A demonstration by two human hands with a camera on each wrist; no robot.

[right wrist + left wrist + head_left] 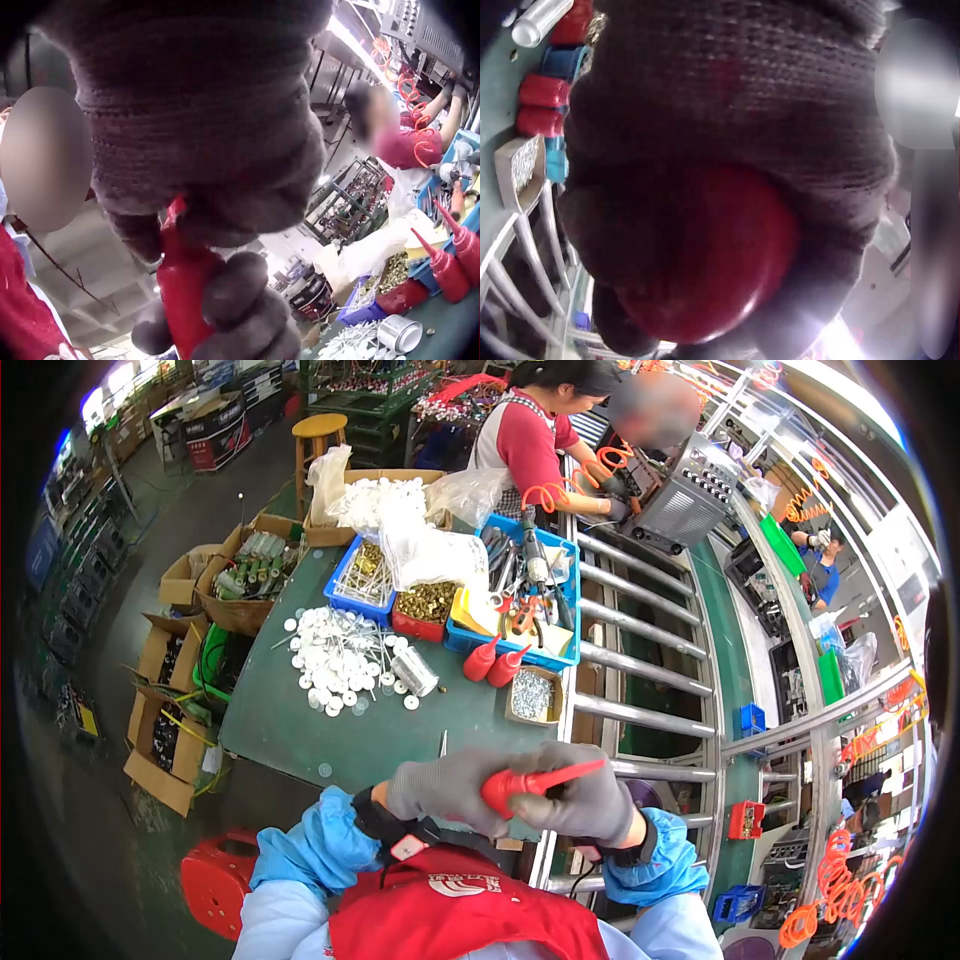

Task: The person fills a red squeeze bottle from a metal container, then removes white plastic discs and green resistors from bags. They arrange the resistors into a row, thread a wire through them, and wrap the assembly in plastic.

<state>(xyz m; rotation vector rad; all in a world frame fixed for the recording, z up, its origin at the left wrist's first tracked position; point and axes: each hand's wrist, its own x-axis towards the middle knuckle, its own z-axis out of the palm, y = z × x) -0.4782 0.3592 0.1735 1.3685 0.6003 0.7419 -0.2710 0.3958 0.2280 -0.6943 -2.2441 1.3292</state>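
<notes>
A red squeeze bottle (500, 792) with a long pointed nozzle lies sideways between both gloved hands, held close before the chest. My left hand (445, 790), in a grey knit glove, grips the bottle's body; its rounded red base shows in the left wrist view (735, 262). On the nozzle end, the fingers of my gloved right hand (585, 800) are curled, hiding part of it. In the right wrist view, the red bottle (184, 289) stands with its nozzle up into the right hand. Two similar red bottles (481, 658) stand on the green table (400, 745).
White disc-headed parts (335, 660) are heaped beside a clear roll (414, 671). Behind are a blue tool crate (565, 655), a carton of small screws (533, 696) and bins of brass parts (425, 605). Metal rollers (640, 665) run along the right. Another person (535, 435) works beyond.
</notes>
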